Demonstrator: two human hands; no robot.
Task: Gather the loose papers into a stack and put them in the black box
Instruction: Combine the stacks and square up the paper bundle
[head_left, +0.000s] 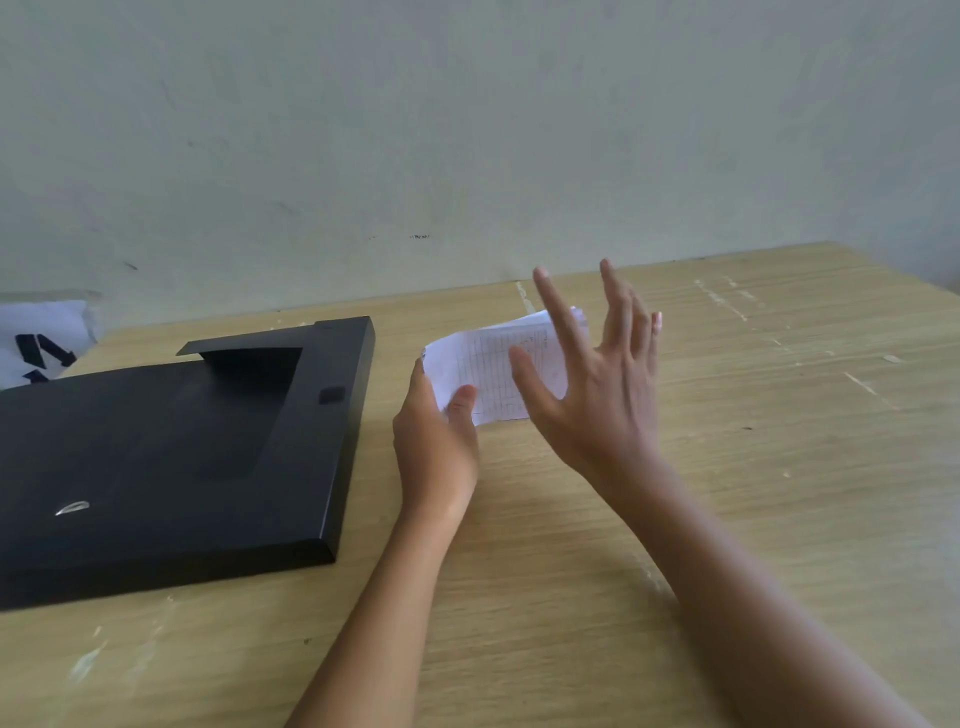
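A small stack of white papers (488, 374) with printed grid lines is held just above the wooden table, right of the black box. My left hand (436, 441) grips the stack's near left corner, thumb on top. In front of the papers' right side my right hand (597, 379) hovers with fingers spread and straight, holding nothing. The flat black box (171, 457) lies on the table to the left of both hands; its lid looks shut, with a small clasp on the right edge.
The wooden table (727, 415) runs to a pale wall at the back. A white bag with black markings (36, 343) sits at the far left behind the box.
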